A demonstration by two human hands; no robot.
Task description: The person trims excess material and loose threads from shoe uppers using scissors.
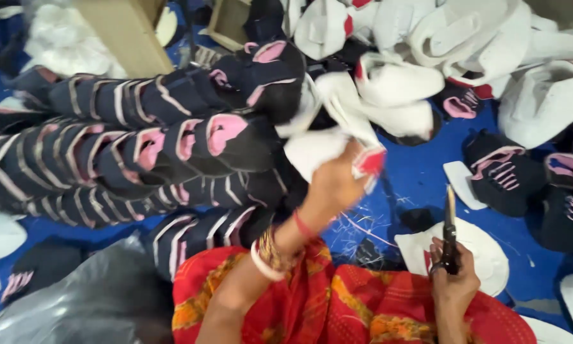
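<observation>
Head view first: nearest to me I see red and orange patterned cloth (pixel 337 306) draped over the lap, soft and creased. My right hand (pixel 455 277) sits just above it, fingers clenched around the dark handles of a pair of scissors (pixel 450 232), whose slim blades point straight up. Beside that hand a flat white rounded cut piece (pixel 484 251) lies on the blue floor (pixel 420 172), among thin loose threads. My left hand (pixel 334 181), bangles at the wrist, reaches forward and grasps a white shoe upper (pixel 328 143) with a red trim at its edge; the piece is limp and blurred, held above the floor at centre. To the left lie long rows of stacked dark shoe uppers (pixel 140 153), nested one into another, with pink patches and pale stripes. Farther off, at the top right, I see a heap of white uppers (pixel 465 38), padded and rounded. More dark uppers (pixel 503 172) lie scattered at right.
</observation>
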